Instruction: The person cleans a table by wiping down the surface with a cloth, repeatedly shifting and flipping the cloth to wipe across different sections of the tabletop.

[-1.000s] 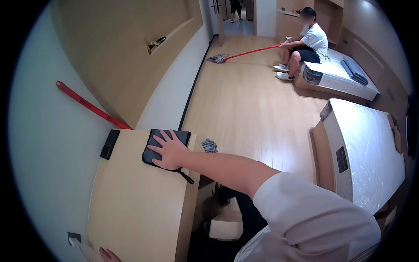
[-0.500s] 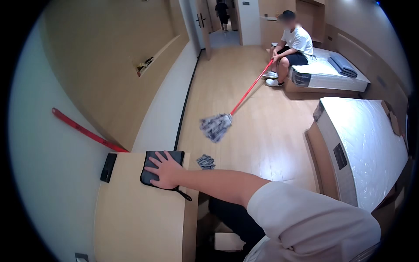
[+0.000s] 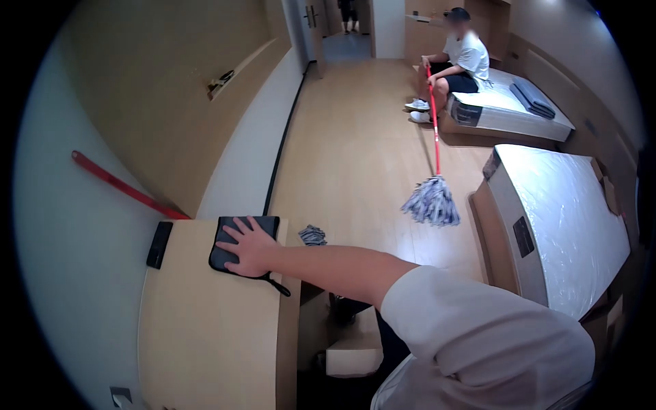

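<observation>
My right hand [image 3: 249,251] lies palm down with its fingers spread on a black zippered case [image 3: 220,258]. The case rests at the far end of a light wooden desk [image 3: 212,335], its wrist strap hanging toward the right edge. My left hand cannot be made out in the head view. Left of the case, against the wall, sits a narrow black object [image 3: 159,244]. A red pole [image 3: 126,186] leans at the wall behind the desk.
A person [image 3: 468,58] sits on the far mattress [image 3: 506,113], holding a red-handled mop [image 3: 432,201]. A plastic-covered mattress [image 3: 567,219] stands nearer at right. Another mop head [image 3: 313,236] lies beyond the desk. A box [image 3: 353,359] is below, and someone's legs [image 3: 348,15] show at the doorway.
The person's mop has swung from the far left across the floor to the right and nearer. My right hand stays on the case. My left hand's fingers have dropped from view.
</observation>
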The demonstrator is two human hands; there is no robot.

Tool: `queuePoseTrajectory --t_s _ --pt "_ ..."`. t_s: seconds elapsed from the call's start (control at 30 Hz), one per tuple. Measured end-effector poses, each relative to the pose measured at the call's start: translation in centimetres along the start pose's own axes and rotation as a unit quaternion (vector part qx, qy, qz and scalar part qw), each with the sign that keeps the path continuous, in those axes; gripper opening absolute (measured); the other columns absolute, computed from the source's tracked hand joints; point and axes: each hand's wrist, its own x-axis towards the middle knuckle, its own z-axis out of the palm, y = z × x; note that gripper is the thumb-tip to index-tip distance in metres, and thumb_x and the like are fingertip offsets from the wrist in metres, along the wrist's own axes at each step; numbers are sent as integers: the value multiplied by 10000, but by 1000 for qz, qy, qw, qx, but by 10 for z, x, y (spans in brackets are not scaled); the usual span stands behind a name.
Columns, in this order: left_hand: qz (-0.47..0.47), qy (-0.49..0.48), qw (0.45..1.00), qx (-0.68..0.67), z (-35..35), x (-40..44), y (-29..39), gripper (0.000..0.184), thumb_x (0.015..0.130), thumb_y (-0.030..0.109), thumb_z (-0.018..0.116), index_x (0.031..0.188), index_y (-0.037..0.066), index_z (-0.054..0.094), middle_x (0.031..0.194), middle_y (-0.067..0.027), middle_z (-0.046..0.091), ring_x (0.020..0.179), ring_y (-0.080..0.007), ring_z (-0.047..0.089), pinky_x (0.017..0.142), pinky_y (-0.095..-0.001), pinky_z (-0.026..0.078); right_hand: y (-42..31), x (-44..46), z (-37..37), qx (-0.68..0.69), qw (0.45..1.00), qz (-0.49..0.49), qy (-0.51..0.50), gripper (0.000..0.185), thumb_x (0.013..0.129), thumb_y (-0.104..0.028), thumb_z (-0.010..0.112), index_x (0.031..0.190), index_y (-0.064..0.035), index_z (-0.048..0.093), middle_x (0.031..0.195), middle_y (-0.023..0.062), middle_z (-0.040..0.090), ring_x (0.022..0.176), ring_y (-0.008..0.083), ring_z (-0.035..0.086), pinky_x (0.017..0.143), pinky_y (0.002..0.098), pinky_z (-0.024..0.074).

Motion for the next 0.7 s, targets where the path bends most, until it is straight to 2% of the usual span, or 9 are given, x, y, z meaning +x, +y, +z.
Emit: queuePoseTrajectory --t_s 0.3,0.4,0.47,0.53,0.63,0.7 --pt "4 28 1000 -1 6 0 8 606 1092 369 478 1463 -110 512 1529 -322 493 1451 -443 446 1252 -469 317 -1 2 -1 -8 1000 6 10 727 1037 -626 344 1649 -235 354 1734 166 235 1610 412 139 1292 597 47" --pt "14 33 999 14 1 2 -11 599 1090 362 484 1458 -109 519 1534 -315 494 1455 -439 444 1249 -468 321 -1 3 -1 -4 1000 -2 13 726 1031 -618 359 1645 -231 368 1734 161 241 1605 425 150 1282 618 47" --pt "18 42 999 3 16 2 -1 603 1091 368 483 1464 -106 515 1540 -312 489 1458 -439 440 1248 -468 324 0 4 2 -16 1000 1 12 721 1037 -618 351 1648 -235 362 1731 162 248 1608 415 148 1286 608 44" --pt "14 32 999 24 0 -6 7 615 1094 381 476 1475 -101 505 1545 -312 483 1461 -441 437 1248 -469 325 -2 4 -3 -24 1000 -3 8 719 1041 -615 344 1654 -237 349 1731 163 247 1610 408 146 1289 597 51" --pt "-41 70 997 -3 26 3 -18 506 1066 237 517 1485 -47 515 1573 -243 488 1499 -391 410 1249 -470 294 -1 5 2 -31 999 -6 36 715 1034 -631 370 1641 -254 373 1726 161 260 1602 407 172 1290 590 80" --pt "-48 64 997 8 26 3 -17 512 1067 241 510 1494 -42 506 1583 -238 477 1508 -385 396 1257 -471 277 -1 5 0 -37 999 -2 23 719 1041 -618 348 1652 -239 349 1731 163 246 1605 409 159 1289 591 74"
